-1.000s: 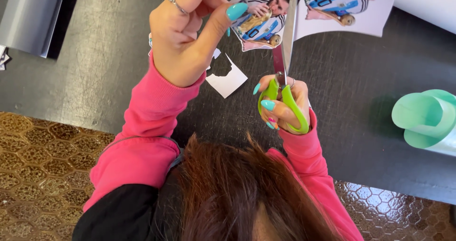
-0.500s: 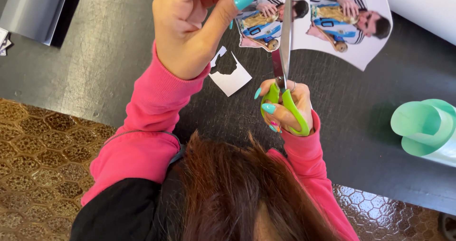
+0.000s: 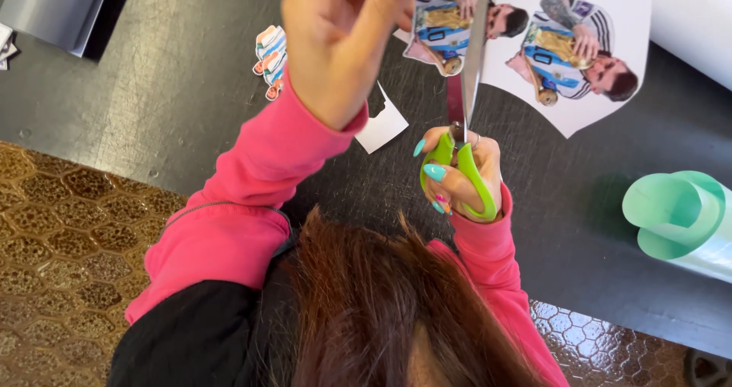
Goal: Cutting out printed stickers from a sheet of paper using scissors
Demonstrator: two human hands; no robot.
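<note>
The right hand is closed through the green handles of the scissors, blades pointing away from the body and entering the printed sheet. The left hand is closed in a pinch on the sheet's left part, holding it raised above the middle of the dark desk. For a clean cut, keep the sheet taut, follow the figure's outline and turn the paper rather than the blades. A white offcut and a small cutout lie toward the left. A mint paper roll sits at the right edge; open room remains along the near edge.
</note>
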